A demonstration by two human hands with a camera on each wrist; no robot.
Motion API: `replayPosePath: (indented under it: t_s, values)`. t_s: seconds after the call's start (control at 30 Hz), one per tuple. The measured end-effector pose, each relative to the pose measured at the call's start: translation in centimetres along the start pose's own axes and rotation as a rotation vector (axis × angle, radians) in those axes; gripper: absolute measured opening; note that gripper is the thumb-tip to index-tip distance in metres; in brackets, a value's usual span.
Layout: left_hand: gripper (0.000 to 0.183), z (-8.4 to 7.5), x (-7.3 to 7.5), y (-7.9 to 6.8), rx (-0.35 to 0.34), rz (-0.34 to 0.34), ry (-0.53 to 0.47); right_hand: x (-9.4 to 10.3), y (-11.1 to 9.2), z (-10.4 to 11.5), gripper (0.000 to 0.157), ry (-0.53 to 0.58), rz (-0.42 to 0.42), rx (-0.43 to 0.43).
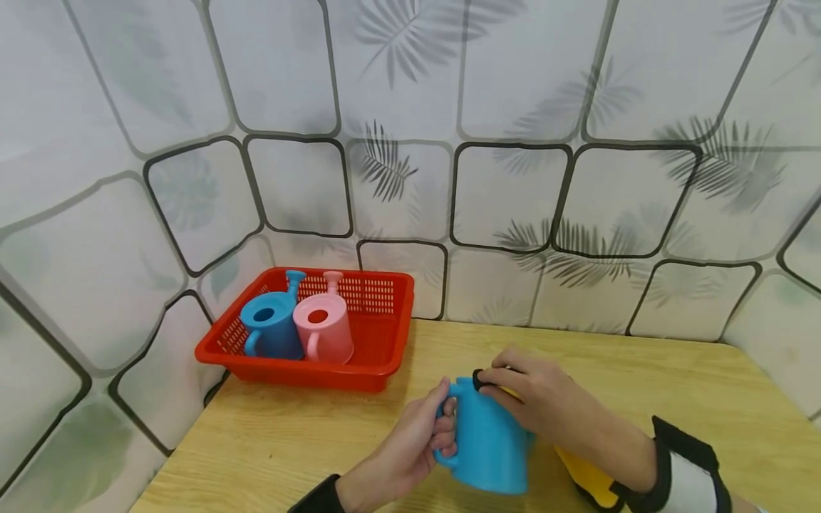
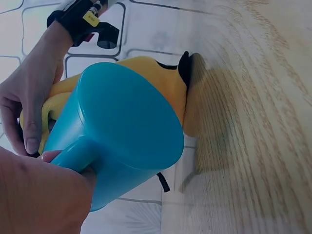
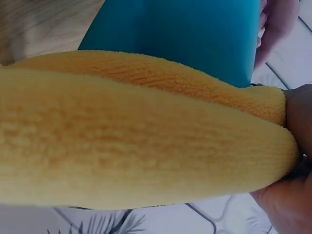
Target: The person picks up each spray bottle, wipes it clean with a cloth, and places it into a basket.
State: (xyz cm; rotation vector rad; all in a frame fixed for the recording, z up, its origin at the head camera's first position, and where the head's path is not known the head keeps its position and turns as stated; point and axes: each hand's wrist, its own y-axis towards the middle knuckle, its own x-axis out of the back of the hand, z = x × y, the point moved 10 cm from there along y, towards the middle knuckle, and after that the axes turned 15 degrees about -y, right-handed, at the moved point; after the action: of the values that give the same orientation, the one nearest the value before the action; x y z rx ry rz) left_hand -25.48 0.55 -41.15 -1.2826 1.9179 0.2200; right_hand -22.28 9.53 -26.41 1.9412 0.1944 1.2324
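Head view: where's the blue can (image 1: 492, 442)?
— Above the table (image 1: 288, 442), its handle (image 1: 445, 459) gripped by the left hand (image 1: 420, 436); the right hand (image 1: 532, 395) pinches a yellow cloth (image 1: 589, 479) (black-trimmed) at the can's top.

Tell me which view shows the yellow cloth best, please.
Right wrist view: the yellow cloth lies closest, its texture visible. Left wrist view shows it partly behind the held blue can; head view, only small parts.

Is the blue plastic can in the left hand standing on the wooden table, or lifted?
Lifted: the left wrist view shows the flat base of the blue plastic can, clear of the wooden table.
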Motion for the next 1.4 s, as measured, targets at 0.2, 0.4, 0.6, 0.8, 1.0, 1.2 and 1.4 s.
replayPosePath:
  t_s: [0.2,0.4,0.6,0.8,1.0,1.2,1.4]
  values:
    - [0.038,0.4,0.1,-0.1,0.015,-0.022,0.003,-0.1,-0.4,2.3,0.049,-0.01,0.013,0.091]
    - [0.038,0.4,0.3,0.0,0.01,-0.025,0.011,-0.9,-1.7,4.3,0.032,-0.019,0.116,0.136]
    - [0.038,0.2,0.6,0.1,-0.007,-0.016,0.021,-1.4,-2.9,6.3,0.023,0.021,0.182,0.206]
    - [0.042,-0.4,1.2,0.2,-0.032,-0.044,0.009,-1.1,-3.3,7.7,0.011,0.105,0.152,0.237]
    - [0.044,-1.4,1.5,0.4,-0.083,-0.057,0.013,-1.2,-3.5,8.4,0.013,0.107,0.194,0.257]
    - [0.045,-1.8,1.5,0.3,-0.1,-0.047,0.01,-1.1,-3.3,8.5,0.015,0.088,0.189,0.249]
    - [0.045,-1.8,1.4,0.3,-0.092,-0.037,0.005,-1.2,-3.3,8.4,0.016,0.074,0.204,0.248]
